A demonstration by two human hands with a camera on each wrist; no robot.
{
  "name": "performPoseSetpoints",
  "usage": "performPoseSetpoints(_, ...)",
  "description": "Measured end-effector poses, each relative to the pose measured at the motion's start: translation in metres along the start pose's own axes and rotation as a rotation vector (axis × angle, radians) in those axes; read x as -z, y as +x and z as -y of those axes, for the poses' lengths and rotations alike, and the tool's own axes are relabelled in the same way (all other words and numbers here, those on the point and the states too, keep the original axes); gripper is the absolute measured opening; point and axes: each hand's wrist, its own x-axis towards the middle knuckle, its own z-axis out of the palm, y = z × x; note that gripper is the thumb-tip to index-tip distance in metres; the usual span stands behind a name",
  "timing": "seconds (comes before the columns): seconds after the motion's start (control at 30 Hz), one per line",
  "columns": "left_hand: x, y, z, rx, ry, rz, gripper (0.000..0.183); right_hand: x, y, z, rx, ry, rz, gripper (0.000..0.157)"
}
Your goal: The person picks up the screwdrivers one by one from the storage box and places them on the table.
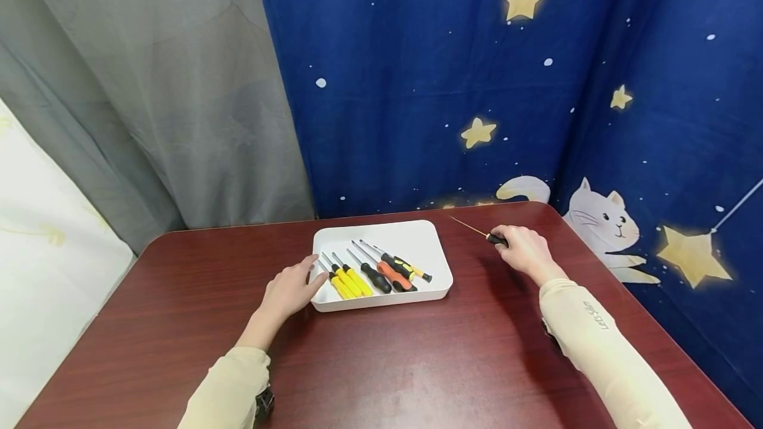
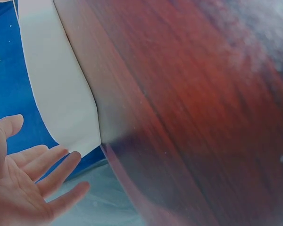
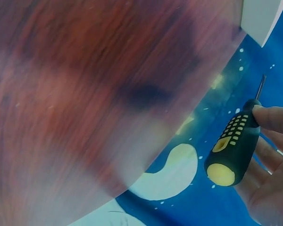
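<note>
My right hand (image 1: 527, 252) holds a screwdriver (image 1: 496, 239) above the table, right of the white tray (image 1: 426, 240). Its thin shaft points left and away from me. In the right wrist view the black handle (image 3: 238, 136) shows yellow dots and a yellow end cap, with the thumb pressed near its neck. At the tray's left side, my left hand (image 1: 292, 288) has its fingers loosely extended; the left wrist view shows the fingertips at the tray wall (image 2: 63, 89). Inside lie several screwdrivers: yellow-handled ones (image 1: 357, 281), a black one (image 1: 377, 279), an orange-and-black one (image 1: 393, 275) and black-and-yellow ones (image 1: 398, 266).
The tray stands on a dark red wooden table (image 1: 411, 363), near its far edge. Behind hang a grey curtain (image 1: 179, 85) and a blue curtain (image 1: 405, 85) with stars and a cat. Another white cloth (image 1: 48, 270) hangs at the left.
</note>
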Motion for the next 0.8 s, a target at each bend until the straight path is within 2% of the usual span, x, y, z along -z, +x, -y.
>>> performPoseSetpoints(0.8, 0.000, 0.001, 0.001, 0.005, 0.001, 0.004, 0.054, -0.011, -0.017, -0.034, -0.022, 0.011, 0.026, 0.022)
